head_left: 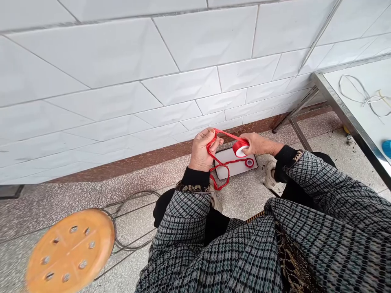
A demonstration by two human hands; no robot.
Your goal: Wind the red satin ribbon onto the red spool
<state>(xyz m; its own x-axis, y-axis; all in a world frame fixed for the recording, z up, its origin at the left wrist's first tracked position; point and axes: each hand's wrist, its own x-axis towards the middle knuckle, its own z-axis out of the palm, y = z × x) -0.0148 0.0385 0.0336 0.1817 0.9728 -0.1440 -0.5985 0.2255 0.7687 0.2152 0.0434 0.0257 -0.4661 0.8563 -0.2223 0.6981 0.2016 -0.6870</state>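
My right hand [256,144] is closed round a roll of red tape [240,149] with a white core. A strip of red tape [229,135] runs from that roll across to my left hand [204,147], whose fingers pinch it. From the left hand a twisted red length [224,167] hangs down in loops. Below the hands a white tray-like panel with a dark edge [232,172] lies on the floor, and on it sits a smaller roll of red tape [249,162] joined to the red length.
An orange round stool [71,252] with a wire frame stands at the lower left. To the right is a metal-edged table [339,101] holding thin white wire [363,95] and a blue object [387,148]. A white tiled wall [183,44] rises ahead.
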